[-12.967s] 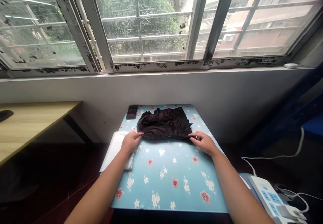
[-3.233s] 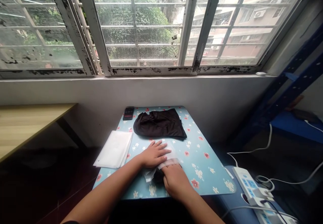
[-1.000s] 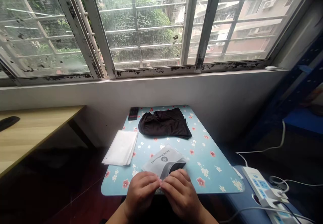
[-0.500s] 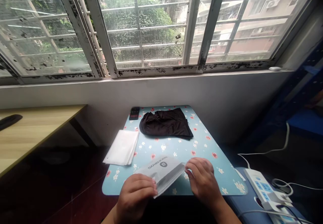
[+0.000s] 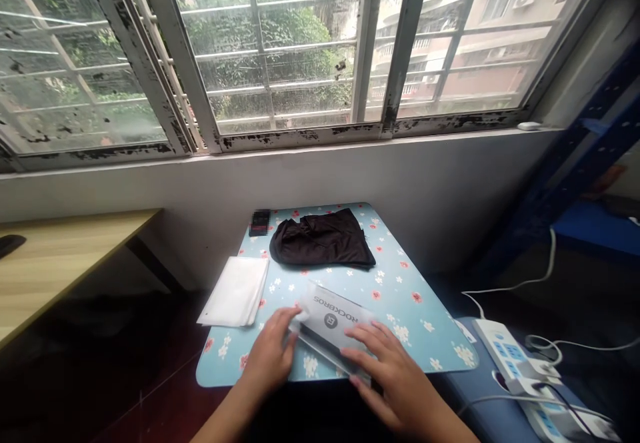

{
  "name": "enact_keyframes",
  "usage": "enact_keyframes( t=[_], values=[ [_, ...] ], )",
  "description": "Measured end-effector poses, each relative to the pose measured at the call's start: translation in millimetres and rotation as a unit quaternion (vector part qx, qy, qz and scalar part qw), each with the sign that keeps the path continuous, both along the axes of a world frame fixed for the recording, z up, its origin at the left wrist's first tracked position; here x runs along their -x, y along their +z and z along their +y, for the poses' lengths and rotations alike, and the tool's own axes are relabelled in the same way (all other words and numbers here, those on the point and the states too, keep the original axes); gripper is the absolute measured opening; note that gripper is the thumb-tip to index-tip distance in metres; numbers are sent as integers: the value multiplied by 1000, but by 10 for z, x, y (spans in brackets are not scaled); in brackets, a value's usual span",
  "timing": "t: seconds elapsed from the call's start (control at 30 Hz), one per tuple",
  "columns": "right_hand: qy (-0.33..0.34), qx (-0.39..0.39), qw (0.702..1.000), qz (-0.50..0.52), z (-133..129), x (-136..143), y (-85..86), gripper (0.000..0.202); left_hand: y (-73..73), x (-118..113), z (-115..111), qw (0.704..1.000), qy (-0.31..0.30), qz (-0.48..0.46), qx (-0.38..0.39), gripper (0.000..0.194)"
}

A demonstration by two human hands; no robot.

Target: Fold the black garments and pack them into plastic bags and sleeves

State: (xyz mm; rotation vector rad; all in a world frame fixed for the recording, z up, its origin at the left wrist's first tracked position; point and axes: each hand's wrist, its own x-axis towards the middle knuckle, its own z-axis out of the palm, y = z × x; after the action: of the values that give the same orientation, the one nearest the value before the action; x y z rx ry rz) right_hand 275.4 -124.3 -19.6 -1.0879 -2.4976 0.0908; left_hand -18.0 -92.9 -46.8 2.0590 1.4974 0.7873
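A frosted plastic bag (image 5: 327, 316) printed ROCKBROS, with a dark strip along its near side, is at the table's front part, angled down to the right. My left hand (image 5: 273, 350) has its fingertips at the bag's left corner and seems to pinch the film there. Spread over the bag's right end are the fingers of my right hand (image 5: 387, 370), with the thumb near its front edge. Behind the bag lies a folded black cloth item (image 5: 323, 238). To the left, a stack of white translucent sheets or bags (image 5: 235, 291) overhangs the table edge slightly.
The small table (image 5: 285, 290) has a blue floral top. A small dark object (image 5: 259, 222), pixelated, sits at its back left corner. A white power strip (image 5: 510, 356) with plugged cables is at right. A wooden desk (image 5: 75, 250) stands at left, below the window.
The bag has turned so its right end now points toward me, and it lies lower over the table. My right hand has spread its fingers over it. The camera view has shifted slightly.
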Motion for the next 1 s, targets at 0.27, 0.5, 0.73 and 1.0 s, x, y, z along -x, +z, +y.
enact_keyframes(
  t=[0.27, 0.5, 0.73, 1.0],
  values=[
    [-275, 50, 958, -60, 347, 273, -525, 54, 72, -513, 598, 980, -160, 109, 31, 74],
    [-443, 53, 891, -86, 496, -89, -639, 54, 331, 77, 1233, 985, -15, 166, -43, 39],
    [-476, 71, 877, -19, 895, -492, -634, 61, 378, 484, 1536, 976, 77, 197, -55, 25],
    [-336, -7, 937, -97, 1445, -347, 90, 38, 124, 477, 1814, 970, 101, 220, 12, 49]
  ],
)
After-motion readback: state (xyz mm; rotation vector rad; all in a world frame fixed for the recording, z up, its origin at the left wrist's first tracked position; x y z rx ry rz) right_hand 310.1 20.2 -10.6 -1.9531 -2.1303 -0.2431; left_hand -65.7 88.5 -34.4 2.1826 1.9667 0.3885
